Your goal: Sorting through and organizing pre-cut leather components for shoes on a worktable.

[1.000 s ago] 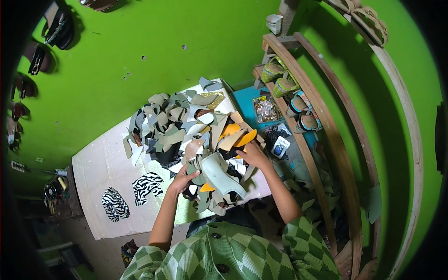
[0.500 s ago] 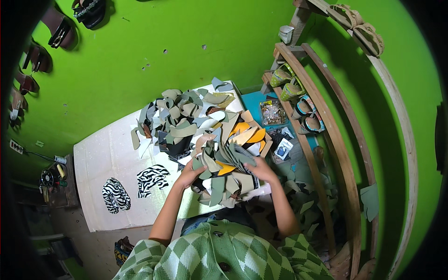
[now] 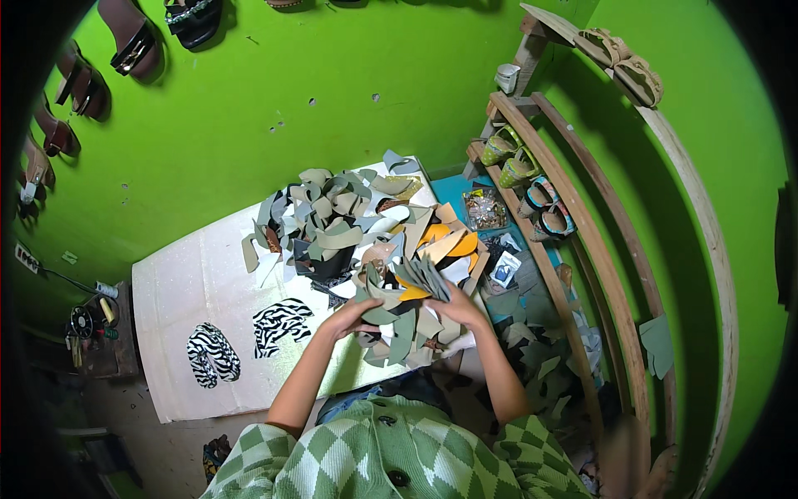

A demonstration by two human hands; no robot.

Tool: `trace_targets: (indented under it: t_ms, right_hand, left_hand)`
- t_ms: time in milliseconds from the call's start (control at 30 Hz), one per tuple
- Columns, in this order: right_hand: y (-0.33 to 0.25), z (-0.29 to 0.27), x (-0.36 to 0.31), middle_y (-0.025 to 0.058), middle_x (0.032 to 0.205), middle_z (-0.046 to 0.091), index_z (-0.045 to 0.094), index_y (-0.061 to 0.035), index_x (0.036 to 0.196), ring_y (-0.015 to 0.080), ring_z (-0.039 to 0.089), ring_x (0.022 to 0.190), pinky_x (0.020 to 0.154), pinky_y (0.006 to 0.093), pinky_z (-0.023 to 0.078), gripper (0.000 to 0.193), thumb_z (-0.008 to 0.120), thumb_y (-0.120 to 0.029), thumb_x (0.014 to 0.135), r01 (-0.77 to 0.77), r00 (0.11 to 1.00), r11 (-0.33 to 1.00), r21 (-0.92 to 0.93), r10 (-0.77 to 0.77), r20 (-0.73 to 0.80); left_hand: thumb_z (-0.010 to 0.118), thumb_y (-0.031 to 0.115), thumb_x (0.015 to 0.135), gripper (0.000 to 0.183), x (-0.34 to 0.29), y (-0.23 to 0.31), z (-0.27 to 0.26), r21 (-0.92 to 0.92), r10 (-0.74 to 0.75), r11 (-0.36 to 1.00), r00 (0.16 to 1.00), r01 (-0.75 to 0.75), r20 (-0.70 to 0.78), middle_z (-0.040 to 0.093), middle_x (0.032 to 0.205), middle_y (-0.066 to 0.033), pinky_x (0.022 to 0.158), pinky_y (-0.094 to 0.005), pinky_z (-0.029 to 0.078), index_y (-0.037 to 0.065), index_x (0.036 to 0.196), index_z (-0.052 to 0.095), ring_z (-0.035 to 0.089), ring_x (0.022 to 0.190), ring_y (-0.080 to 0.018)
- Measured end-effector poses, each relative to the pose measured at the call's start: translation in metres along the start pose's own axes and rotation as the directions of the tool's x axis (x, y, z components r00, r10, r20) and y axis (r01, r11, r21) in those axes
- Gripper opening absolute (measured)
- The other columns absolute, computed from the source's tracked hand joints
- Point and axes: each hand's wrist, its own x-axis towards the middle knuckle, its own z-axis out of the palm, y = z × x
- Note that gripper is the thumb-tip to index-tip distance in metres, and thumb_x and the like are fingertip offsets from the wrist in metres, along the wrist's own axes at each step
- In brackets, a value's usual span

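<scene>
Both hands are at the near edge of a heaped pile of cut sheet pieces point(image 3: 332, 200), grey-green, beige, white and orange, many curved like shoe parts. My left hand point(image 3: 351, 318) is closed at the pile's lower left, its thumb over some green and beige pieces point(image 3: 382, 316); its fingertips are partly hidden. On the other side, my right hand point(image 3: 455, 308) grips a fanned stack of grey-green pieces point(image 3: 422, 279), with an orange piece point(image 3: 413, 291) beside it. Larger green and beige pieces point(image 3: 403, 337) hang toward my body between the hands.
The pile lies on a white table point(image 3: 183, 283). Zebra-print pieces point(image 3: 283, 324) and a zebra-print loop point(image 3: 214, 355) lie to the left. At right stands a wooden rack point(image 3: 573, 216) with sandals point(image 3: 519, 169), beside a clear box point(image 3: 485, 208) of small parts. Scraps point(image 3: 532, 349) cover the floor below.
My hands have come slightly closer together over the pieces, and the pieces between them have shifted. The whole view has also moved a little.
</scene>
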Motion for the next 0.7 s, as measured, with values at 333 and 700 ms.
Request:
trace_targets:
  t_ms: [333, 700]
  right_hand:
    - [-0.004, 0.014, -0.01, 0.0086, 0.103, 0.061, 0.053, 0.0017, 0.113, 0.0148, 0.056, 0.093, 0.081, 0.0288, 0.044, 0.041, 0.064, -0.024, 0.082, -0.127, 0.991, 0.964, 0.232, 0.131, 0.0]
    - [0.003, -0.002, -0.028, 0.0199, 0.105, 0.053, 0.041, -0.0042, 0.123, 0.0334, 0.052, 0.1, 0.088, 0.0397, 0.041, 0.06, 0.066, -0.004, 0.068, 0.204, 0.795, 0.943, -0.261, -0.315, -0.518]
  left_hand:
    - [0.076, 0.028, 0.066, 0.075, 0.046, 0.007, 0.058, 0.258, 0.221, 0.954, 0.937, -0.151, -0.271, 0.053, 0.113, -0.0143, 0.083, -0.0318, 0.047, -0.001, 0.124, 0.038, 0.054, 0.1, -0.0211]
    - [0.06, -0.001, 0.071, 0.051, 0.056, -0.024, 0.002, 0.08, 0.163, 0.985, 0.969, -0.15, -0.186, 0.058, 0.094, -0.0079, 0.071, -0.0304, 0.05, 0.006, 0.119, 0.044, 0.058, 0.08, -0.0182]
